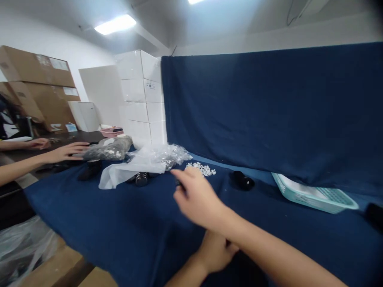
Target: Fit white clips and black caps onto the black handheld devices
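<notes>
1. Right hand [199, 197]: fingers closed on a small dark piece [178, 183], held just in front of the white bits [204, 169]. Too blurry to say what it is.
2. Left hand [214, 251]: tucked under the right forearm, fingers curled. Can't tell if it's gripping anything.
3. Progress, my guess: midway through handling one piece. Nothing shows it as finished.
4. Left to do? The white bits are loose in a heap on the cloth [128, 223], so they look unused to me. No way to get a count.
5. Further out: black thing [243, 180] to the right, between the heap and the basket [314, 200]; plastic [140, 161] and a round thing [141, 179] to the left. Can't tell done from undone there.
</notes>
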Tool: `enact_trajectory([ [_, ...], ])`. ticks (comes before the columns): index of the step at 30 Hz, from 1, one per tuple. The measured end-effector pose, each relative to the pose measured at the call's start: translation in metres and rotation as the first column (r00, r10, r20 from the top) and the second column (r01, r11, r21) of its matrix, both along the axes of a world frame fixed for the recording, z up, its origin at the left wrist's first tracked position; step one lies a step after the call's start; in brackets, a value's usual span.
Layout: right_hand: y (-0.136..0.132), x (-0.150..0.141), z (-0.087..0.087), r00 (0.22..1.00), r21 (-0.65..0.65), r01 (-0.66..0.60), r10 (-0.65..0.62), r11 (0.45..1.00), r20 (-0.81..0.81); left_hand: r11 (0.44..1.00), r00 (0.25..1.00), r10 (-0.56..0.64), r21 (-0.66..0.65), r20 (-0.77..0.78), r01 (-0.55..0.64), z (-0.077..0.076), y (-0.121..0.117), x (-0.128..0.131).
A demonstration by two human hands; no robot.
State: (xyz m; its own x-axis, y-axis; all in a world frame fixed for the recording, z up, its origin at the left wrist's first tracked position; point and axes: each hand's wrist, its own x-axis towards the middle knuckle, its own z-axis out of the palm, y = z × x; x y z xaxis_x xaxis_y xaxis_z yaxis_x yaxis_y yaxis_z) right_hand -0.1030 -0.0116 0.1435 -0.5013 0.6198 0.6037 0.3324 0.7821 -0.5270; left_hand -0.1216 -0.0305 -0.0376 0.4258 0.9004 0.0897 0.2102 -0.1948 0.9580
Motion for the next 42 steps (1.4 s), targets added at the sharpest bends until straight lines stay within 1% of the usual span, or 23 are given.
enact_trajectory([
  [1, 0.003, 0.029, -0.001, 0.984, -0.227, 0.017, -0.056, 0.974, -0.168, 0.997, 0.997, 0.047, 0.057, -0.063, -0.044, 0.005, -0.002, -0.001],
  [2, 0.007, 0.058, -0.007, 0.919, -0.486, 0.015, -0.203, 0.874, -0.338, 0.991, 0.988, 0.101, 0.100, -0.119, -0.089, 0.010, -0.003, -0.002],
  [3, 0.009, 0.085, -0.015, 0.878, -0.589, 0.036, -0.307, 0.807, -0.367, 0.986, 0.980, 0.130, 0.122, -0.150, -0.112, 0.013, -0.002, -0.001],
  [4, 0.010, 0.111, -0.026, 0.844, -0.654, 0.050, -0.382, 0.755, -0.377, 0.984, 0.978, 0.145, 0.129, -0.153, -0.126, 0.015, -0.001, 0.000],
  [6, 0.008, 0.156, -0.053, 0.768, -0.762, 0.032, -0.504, 0.647, -0.395, 0.984, 0.985, 0.146, 0.115, -0.088, -0.135, 0.017, 0.005, 0.005],
  [9, 0.000, 0.206, -0.095, 0.652, -0.858, -0.027, -0.642, 0.512, -0.404, 0.989, 0.993, 0.121, 0.084, 0.000, -0.121, 0.016, 0.018, 0.022],
  [11, -0.003, 0.228, -0.118, 0.567, -0.890, -0.051, -0.721, 0.452, -0.399, 0.993, 0.996, 0.085, 0.081, 0.016, -0.086, 0.017, 0.028, 0.037],
  [12, -0.003, 0.236, -0.126, 0.522, -0.897, -0.056, -0.753, 0.438, -0.401, 0.994, 0.998, 0.066, 0.082, 0.024, -0.068, 0.018, 0.034, 0.045],
  [14, 0.000, 0.251, -0.138, 0.439, -0.897, -0.062, -0.796, 0.437, -0.417, 0.996, 0.999, 0.033, 0.087, 0.034, -0.036, 0.020, 0.044, 0.061],
  [16, 0.003, 0.263, -0.144, 0.370, -0.890, -0.055, -0.818, 0.453, -0.439, 0.996, 0.999, 0.008, 0.094, 0.032, -0.011, 0.021, 0.054, 0.075],
  [19, 0.008, 0.278, -0.144, 0.303, -0.875, -0.029, -0.830, 0.484, -0.469, 0.994, 0.999, -0.031, 0.102, 0.019, 0.029, 0.020, 0.065, 0.090],
  [22, 0.008, 0.288, -0.139, 0.259, -0.859, 0.024, -0.833, 0.512, -0.489, 0.992, 0.997, -0.076, 0.102, -0.002, 0.076, 0.020, 0.069, 0.095],
  [24, 0.006, 0.290, -0.135, 0.246, -0.853, 0.054, -0.834, 0.520, -0.493, 0.990, 0.994, -0.104, 0.094, -0.022, 0.106, 0.022, 0.066, 0.095],
  [26, 0.005, 0.289, -0.132, 0.251, -0.849, 0.068, -0.832, 0.525, -0.494, 0.987, 0.991, -0.122, 0.093, -0.063, 0.128, 0.026, 0.061, 0.093],
  [28, 0.004, 0.288, -0.131, 0.257, -0.845, 0.076, -0.829, 0.529, -0.496, 0.982, 0.979, -0.125, 0.121, -0.160, 0.145, 0.033, 0.053, 0.090],
  [31, 0.003, 0.285, -0.133, 0.257, -0.842, 0.096, -0.830, 0.531, -0.495, 0.966, 0.938, -0.097, 0.195, -0.333, 0.169, 0.045, 0.041, 0.087],
  [35, 0.001, 0.283, -0.137, 0.225, -0.843, 0.160, -0.850, 0.514, -0.476, 0.953, 0.885, -0.051, 0.243, -0.463, 0.182, 0.055, 0.035, 0.085],
  [38, 0.001, 0.282, -0.138, 0.209, -0.837, 0.201, -0.857, 0.508, -0.470, 0.944, 0.859, -0.033, 0.266, -0.511, 0.194, 0.058, 0.036, 0.086],
  [42, 0.002, 0.281, -0.139, 0.196, -0.825, 0.235, -0.856, 0.514, -0.478, 0.933, 0.865, -0.035, 0.293, -0.501, 0.207, 0.057, 0.036, 0.088],
])
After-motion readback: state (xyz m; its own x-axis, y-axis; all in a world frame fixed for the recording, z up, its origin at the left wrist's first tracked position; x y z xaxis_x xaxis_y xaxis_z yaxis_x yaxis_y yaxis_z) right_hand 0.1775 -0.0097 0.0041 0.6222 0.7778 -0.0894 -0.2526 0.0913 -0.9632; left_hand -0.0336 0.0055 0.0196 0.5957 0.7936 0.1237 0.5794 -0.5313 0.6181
